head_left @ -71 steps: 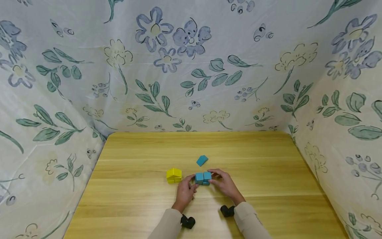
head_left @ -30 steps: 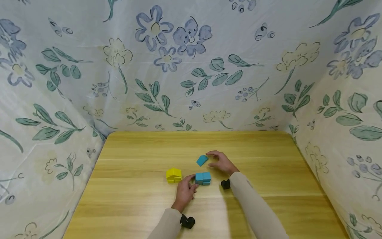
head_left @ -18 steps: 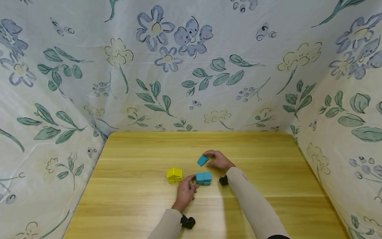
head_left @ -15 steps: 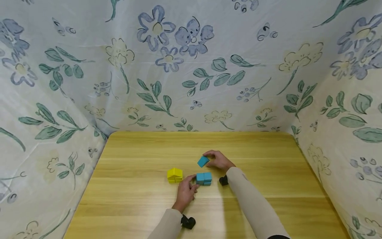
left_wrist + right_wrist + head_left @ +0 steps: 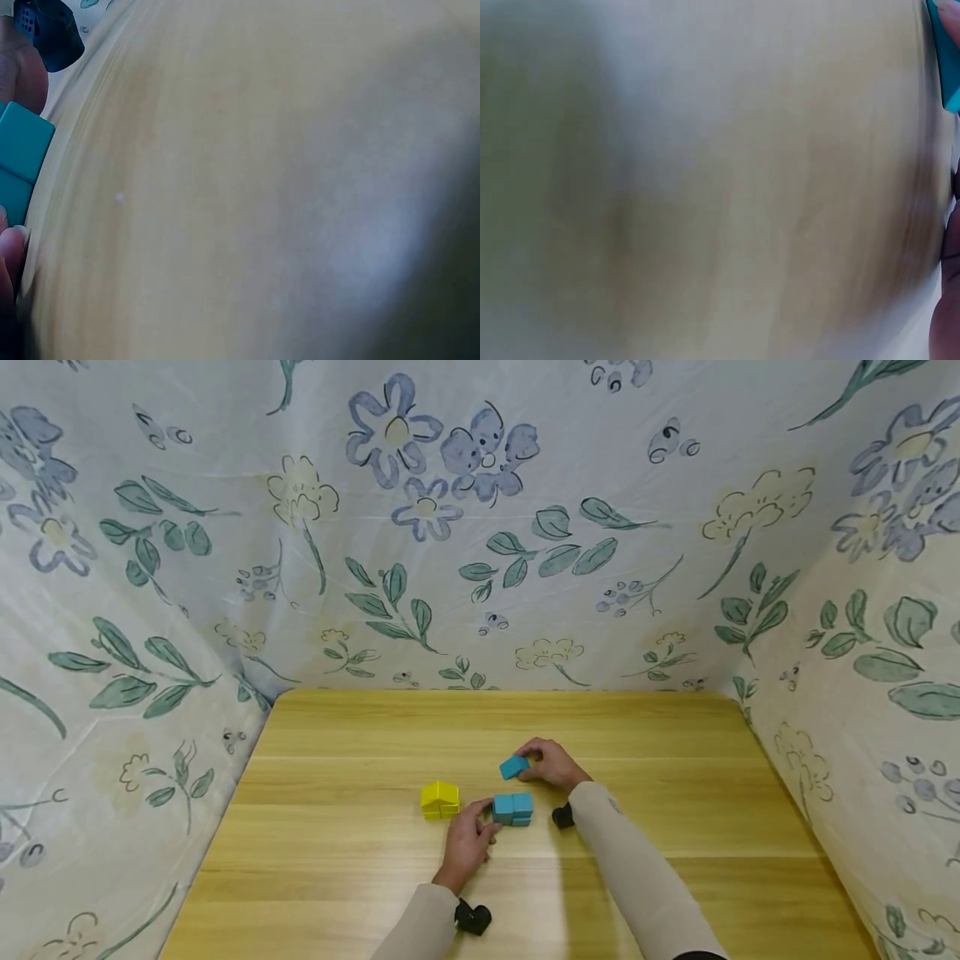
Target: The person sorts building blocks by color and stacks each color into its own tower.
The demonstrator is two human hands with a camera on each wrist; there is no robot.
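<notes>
Near the table's middle stands a stack of blue blocks [image 5: 512, 808], a pair of cubes on top of lower pieces. My left hand [image 5: 463, 843] holds it from the left, index finger at the back corner and thumb at the front. In the left wrist view, fingertips [image 5: 13, 244] sit at the edge of the teal-looking blocks [image 5: 26, 142]. Behind the stack, my right hand [image 5: 553, 764] pinches a loose blue roof-shaped block [image 5: 513, 767] by its right end. A sliver of that block [image 5: 949, 60] and part of the hand show at the right wrist view's edge.
A small yellow block house [image 5: 439, 800] with a peaked top stands just left of my left hand. The wooden table [image 5: 337, 877] has floral cloth [image 5: 480, 610] hanging behind it and along both sides. Black wrist cameras [image 5: 472, 918] are worn under the sleeves.
My right hand left the blue stack, reached back to the loose blue block and took hold of it. That block has since turned and shifted slightly right. My left hand stayed at the stack.
</notes>
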